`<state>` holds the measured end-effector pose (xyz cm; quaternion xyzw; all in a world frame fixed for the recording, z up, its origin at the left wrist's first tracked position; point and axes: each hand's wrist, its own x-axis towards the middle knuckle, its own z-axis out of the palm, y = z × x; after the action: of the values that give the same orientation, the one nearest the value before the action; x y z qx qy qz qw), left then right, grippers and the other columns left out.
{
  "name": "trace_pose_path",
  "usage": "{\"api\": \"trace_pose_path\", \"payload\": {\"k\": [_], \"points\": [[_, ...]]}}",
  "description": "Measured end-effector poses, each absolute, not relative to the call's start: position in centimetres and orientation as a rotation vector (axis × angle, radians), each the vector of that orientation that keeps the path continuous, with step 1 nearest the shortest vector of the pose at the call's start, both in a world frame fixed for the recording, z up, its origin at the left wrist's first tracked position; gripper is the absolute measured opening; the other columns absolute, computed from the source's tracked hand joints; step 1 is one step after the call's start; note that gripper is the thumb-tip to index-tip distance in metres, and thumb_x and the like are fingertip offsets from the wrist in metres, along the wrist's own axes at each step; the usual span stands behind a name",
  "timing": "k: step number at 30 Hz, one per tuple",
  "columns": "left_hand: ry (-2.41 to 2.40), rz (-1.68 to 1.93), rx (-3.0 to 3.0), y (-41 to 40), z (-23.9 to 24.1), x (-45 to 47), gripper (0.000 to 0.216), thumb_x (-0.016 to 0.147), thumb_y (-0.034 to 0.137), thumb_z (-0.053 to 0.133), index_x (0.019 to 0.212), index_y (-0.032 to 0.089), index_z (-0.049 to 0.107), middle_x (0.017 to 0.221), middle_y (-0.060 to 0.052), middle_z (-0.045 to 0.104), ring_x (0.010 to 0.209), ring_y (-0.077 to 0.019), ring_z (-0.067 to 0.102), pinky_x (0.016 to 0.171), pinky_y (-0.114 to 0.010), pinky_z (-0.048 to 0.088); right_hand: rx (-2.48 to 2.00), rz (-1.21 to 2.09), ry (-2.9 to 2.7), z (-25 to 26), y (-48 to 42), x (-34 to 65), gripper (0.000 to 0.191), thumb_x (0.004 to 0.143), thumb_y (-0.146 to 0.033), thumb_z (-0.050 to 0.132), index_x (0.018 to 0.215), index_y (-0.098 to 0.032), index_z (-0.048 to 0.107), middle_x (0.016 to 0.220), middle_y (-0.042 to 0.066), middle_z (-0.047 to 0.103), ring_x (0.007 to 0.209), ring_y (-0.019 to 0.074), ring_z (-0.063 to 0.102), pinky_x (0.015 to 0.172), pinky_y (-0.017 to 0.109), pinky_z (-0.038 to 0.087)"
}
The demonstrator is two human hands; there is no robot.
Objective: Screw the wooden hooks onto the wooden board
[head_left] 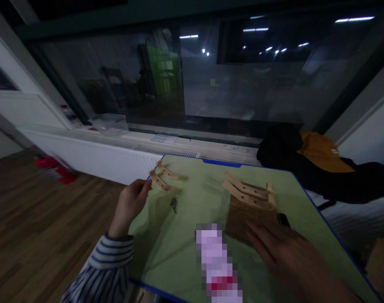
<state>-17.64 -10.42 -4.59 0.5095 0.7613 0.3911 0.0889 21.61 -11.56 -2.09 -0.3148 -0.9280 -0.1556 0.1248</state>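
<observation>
Left grip (135, 200), right grip (278, 248): cannot tell closure; two drilled strips (250, 200) top the wooden block (242, 219), two others (162, 183) off it, ten o'clock.

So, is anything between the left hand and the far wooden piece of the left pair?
Yes: the near piece lies between the left hand and the far piece. Nothing else visible stands in the way.

A workplace or public building, rather than a home, is suggested by the red cylindrical fire extinguisher (57, 169) on the brown wood-plank floor (24, 219) and by the white strip lights (255, 30) seen in the wide, dark-framed glass window (141, 97). A white ribbed panel radiator (87, 153) is set beneath; whether office or workshop cannot be told.
</observation>
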Motion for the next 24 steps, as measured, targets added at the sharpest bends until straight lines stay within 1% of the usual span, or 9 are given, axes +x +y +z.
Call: {"api": "trace_pose_path", "payload": {"k": [2,5,7,10,13,15,17,21,24], "points": [[2.36,1.217,1.457,-9.3,-4.8,-18.6,0.036,0.082,0.047,0.045,0.087,0.016,0.063,0.079,-0.008,0.069,0.068,-0.0195,0.063,0.059,-0.027,0.046,-0.926,-0.301,-2.753,-2.0,-11.0,19.9,0.036,0.091,-0.019,0.029,0.107,-0.018,0.061,0.096,0.01,0.071,0.073,0.0228,0.069,0.057,0.037,0.056],[2.449,1.257,1.402,-7.6,-5.4,-19.1,0.035,0.081,0.042,0.048,0.097,0.015,0.063,0.089,-0.01,0.069,0.077,-0.0218,0.064,0.068,-0.03,0.047,-0.957,-0.196,-2.799,-1.9,-10.4,17.6,0.027,0.09,-0.023,0.04,0.105,-0.02,0.062,0.088,0.007,0.071,0.071,0.0241,0.069,0.057,0.039,0.056],[2.474,1.269,1.374,-6.8,-6.1,-19.2,0.042,0.081,0.044,0.049,0.107,0.013,0.06,0.097,-0.013,0.068,0.078,-0.0231,0.064,0.069,-0.032,0.047,-0.965,-0.152,-2.832,-1.6,-10.2,16.4,0.024,0.088,-0.023,0.044,0.105,-0.022,0.062,0.085,0.005,0.07,0.07,0.024,0.068,0.057,0.039,0.055],[2.458,1.261,1.376,-5.9,-7.6,-19.4,0.054,0.079,0.043,0.052,0.121,0.009,0.051,0.109,-0.018,0.063,0.083,-0.025,0.064,0.068,-0.033,0.049,-0.981,-0.059,-2.887,-1.0,-9.8,15.1,0.024,0.087,-0.021,0.047,0.106,-0.021,0.061,0.087,0.005,0.07,0.074,0.0243,0.068,0.06,0.039,0.053],[2.385,1.245,1.437,-5.3,-9.0,-19.9,0.058,0.08,0.038,0.054,0.129,0.011,0.044,0.12,-0.018,0.058,0.092,-0.0244,0.063,0.071,-0.032,0.05,-0.989,0.055,-2.937,-0.3,-9.2,13.7,0.023,0.087,-0.019,0.046,0.103,-0.02,0.061,0.089,0.006,0.069,0.078,0.0237,0.067,0.065,0.039,0.052],[2.328,1.235,1.477,-5.0,-9.7,-20.2,0.055,0.081,0.035,0.054,0.131,0.013,0.043,0.122,-0.016,0.057,0.095,-0.0228,0.062,0.073,-0.03,0.05,-0.984,0.143,-2.96,-0.1,-8.6,12.5,0.021,0.087,-0.019,0.045,0.1,-0.021,0.062,0.087,0.005,0.069,0.079,0.0217,0.066,0.068,0.037,0.051],[2.29,1.224,1.491,-4.7,-10.1,-20.5,0.051,0.082,0.031,0.053,0.13,0.014,0.044,0.118,-0.014,0.06,0.094,-0.0211,0.062,0.075,-0.029,0.05,-0.98,0.218,-2.967,-0.1,-8.0,11.2,0.021,0.089,-0.022,0.043,0.098,-0.021,0.062,0.084,0.004,0.068,0.079,0.0201,0.066,0.07,0.034,0.05],[2.303,1.208,1.457,-4.7,-10.5,-20.8,0.045,0.085,0.027,0.053,0.127,0.014,0.045,0.112,-0.012,0.061,0.089,-0.0187,0.062,0.077,-0.032,0.051,-0.934,0.321,-2.959,-0.7,-6.7,8.8,0.028,0.09,-0.027,0.042,0.112,-0.02,0.058,0.096,0.008,0.068,0.09,0.0212,0.064,0.076,0.034,0.048],[2.327,1.169,1.436,-4.8,-10.5,-21.0,0.036,0.088,0.031,0.052,0.12,0.015,0.049,0.112,-0.009,0.058,0.091,-0.0186,0.06,0.079,-0.038,0.051,-0.931,0.386,-2.925,-1.4,-5.6,7.3,0.037,0.09,-0.028,0.043,0.126,-0.018,0.048,0.104,0.011,0.065,0.098,0.0228,0.061,0.082,0.037,0.047]]}}
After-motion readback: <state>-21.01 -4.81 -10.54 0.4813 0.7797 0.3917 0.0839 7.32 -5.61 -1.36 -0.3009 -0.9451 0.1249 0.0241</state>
